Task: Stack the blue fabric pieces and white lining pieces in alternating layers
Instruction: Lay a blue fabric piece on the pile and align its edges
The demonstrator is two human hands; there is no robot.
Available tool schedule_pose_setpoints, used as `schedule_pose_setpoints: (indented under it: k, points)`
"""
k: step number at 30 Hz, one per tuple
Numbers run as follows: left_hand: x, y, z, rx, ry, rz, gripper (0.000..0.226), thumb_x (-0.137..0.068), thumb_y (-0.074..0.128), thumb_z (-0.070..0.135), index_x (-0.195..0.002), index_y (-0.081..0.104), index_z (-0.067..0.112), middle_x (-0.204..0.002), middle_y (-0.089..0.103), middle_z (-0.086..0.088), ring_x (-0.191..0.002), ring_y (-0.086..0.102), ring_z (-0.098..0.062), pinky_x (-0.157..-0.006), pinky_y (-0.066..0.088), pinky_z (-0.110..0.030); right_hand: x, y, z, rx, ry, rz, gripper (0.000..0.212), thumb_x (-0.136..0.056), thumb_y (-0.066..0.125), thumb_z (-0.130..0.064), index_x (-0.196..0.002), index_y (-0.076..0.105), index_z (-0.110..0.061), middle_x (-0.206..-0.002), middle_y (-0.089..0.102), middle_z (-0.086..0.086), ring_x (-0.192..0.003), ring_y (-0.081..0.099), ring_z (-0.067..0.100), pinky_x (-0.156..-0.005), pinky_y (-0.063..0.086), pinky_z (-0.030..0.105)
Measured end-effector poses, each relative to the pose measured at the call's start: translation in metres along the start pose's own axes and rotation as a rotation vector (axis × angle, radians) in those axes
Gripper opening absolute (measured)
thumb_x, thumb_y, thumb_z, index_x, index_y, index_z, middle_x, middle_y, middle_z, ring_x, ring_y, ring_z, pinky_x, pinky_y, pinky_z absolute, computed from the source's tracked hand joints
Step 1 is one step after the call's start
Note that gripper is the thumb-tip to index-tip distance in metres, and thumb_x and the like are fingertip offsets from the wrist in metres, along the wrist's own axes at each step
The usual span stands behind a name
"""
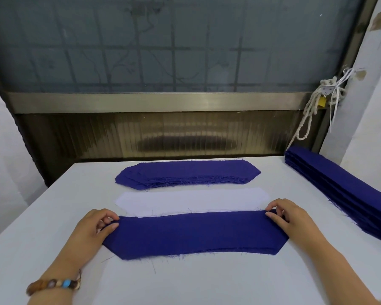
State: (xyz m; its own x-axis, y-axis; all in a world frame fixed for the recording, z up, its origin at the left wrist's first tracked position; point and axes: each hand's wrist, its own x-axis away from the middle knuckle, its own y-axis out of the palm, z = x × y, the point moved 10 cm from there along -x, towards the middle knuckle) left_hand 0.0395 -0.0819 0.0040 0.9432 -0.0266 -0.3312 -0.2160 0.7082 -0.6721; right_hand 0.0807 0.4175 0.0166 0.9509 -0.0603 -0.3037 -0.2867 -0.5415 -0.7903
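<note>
We see the left hand [92, 225] and right hand [288, 219] with fingers pinching the 2 far corners of a blue piece [194, 234] on the bench [53, 205], its far edge overlapping the white lining [191, 200].

No text, brand, number or sign can be read on the blue fabric pieces [194, 233], the white lining piece [191, 200] or the desk [207, 282]. A yellow tag [322, 101] by the cord [327, 83] is too small to read.
</note>
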Motion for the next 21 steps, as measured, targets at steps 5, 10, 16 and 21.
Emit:
schedule_pose_setpoints:
  k: [5,10,16,21]
  points:
    - [0.0002,-0.0001,0.0,-0.003,0.0,-0.005,0.024,-0.088,0.066,0.002,-0.087,0.069,0.025,-0.084,0.059,-0.002,-0.076,0.056,-0.019,-0.068,0.041,-0.006,-0.0001,0.0031,0.0,-0.005,0.005,-0.03,0.014,-0.088,0.066,-0.024,-0.085,0.06,-0.036,-0.071,0.052,-0.003,-0.065,0.049,0.007,-0.062,0.043,0.022]
    - [0.0017,0.0018,0.0011,-0.012,-0.001,-0.019,0.029,-0.091,0.06,-0.003,-0.089,0.068,0.025,-0.086,0.058,-0.002,-0.079,0.056,-0.017,-0.069,0.04,-0.004,-0.001,0.0055,0.0044,-0.008,0.021,-0.046,0.016,-0.089,0.064,-0.021,-0.084,0.061,-0.037,-0.067,0.05,-0.004,-0.062,0.047,0.006,-0.061,0.042,0.023]
    - [0.0026,0.0009,0.004,-0.017,-0.008,-0.013,0.04,-0.091,0.051,-0.01,-0.093,0.068,0.025,-0.088,0.058,-0.002,-0.081,0.057,-0.016,-0.072,0.039,-0.003,-0.0013,0.0064,0.0062,-0.01,0.029,-0.051,0.019,-0.09,0.063,-0.021,-0.084,0.06,-0.038,-0.066,0.049,-0.004,-0.061,0.047,0.007,-0.06,0.042,0.024]
    - [0.0002,-0.0011,-0.0011,-0.027,-0.054,0.032,0.04,-0.088,0.043,-0.016,-0.094,0.067,0.016,-0.092,0.058,-0.006,-0.081,0.056,-0.018,-0.069,0.042,-0.002,-0.0008,0.0051,0.0046,-0.017,0.045,-0.041,0.02,-0.09,0.061,-0.019,-0.082,0.061,-0.037,-0.066,0.051,-0.002,-0.06,0.047,0.008,-0.06,0.042,0.025]
